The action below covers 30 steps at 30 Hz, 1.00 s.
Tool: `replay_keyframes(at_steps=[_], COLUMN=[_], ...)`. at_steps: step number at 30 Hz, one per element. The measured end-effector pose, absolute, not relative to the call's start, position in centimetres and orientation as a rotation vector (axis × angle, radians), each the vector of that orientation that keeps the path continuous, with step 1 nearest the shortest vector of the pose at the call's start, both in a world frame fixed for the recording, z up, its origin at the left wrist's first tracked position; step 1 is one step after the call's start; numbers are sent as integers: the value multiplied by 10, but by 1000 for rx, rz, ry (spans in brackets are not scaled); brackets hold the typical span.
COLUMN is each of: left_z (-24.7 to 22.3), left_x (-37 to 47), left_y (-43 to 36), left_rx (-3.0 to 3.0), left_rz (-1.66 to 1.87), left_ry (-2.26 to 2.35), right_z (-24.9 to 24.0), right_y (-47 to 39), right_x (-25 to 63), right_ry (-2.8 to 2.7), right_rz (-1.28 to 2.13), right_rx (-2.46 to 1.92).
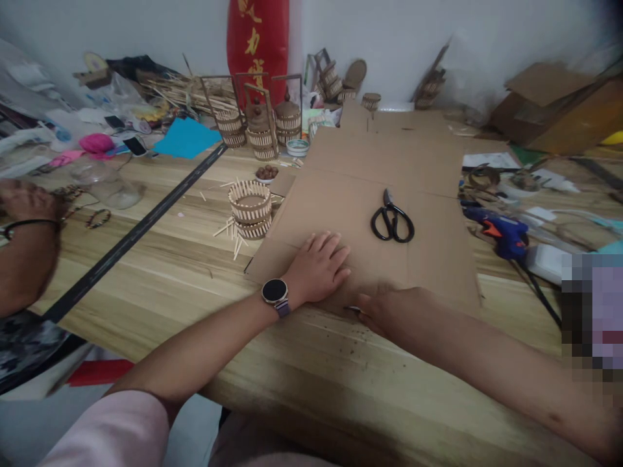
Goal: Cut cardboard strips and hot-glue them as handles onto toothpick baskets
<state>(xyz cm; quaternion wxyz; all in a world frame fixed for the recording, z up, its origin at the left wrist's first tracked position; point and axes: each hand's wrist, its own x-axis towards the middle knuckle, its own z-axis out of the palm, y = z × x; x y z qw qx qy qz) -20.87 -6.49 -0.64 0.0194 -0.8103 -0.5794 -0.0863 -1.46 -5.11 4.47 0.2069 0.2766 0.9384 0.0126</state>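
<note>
My left hand (318, 269), with a watch on its wrist, lies flat on the near left part of a large cardboard sheet (341, 194), its fingers spread. Beside it, at the sheet's near edge, my right hand (389, 311) is bent over with its fingers pressed together around something small; only a thin shiny tip shows by the fingertips. Black-handled scissors (392, 224) rest on the cardboard beyond both hands. A round basket of small wooden sticks (250, 209) stands left of the sheet, with loose sticks around it.
Another person's arm (26, 259) rests at the left. Small lidded baskets (288, 123) and a bowl of brown balls (267, 174) stand farther back. A blue glue gun (509, 237) lies at the right. Dark crumbs dot the near table (302, 363).
</note>
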Motion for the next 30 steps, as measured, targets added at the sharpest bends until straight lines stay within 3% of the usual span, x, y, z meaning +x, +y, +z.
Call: replay_keyframes(at_steps=[30], left_z=[-5], left_x=[-209], left_y=[-65], left_rx=[-2515], left_rz=[-261], left_ry=[-1812], right_z=[70], right_y=[-52], right_x=[-2], right_ry=[2417], right_rz=[-92], right_rx=[817])
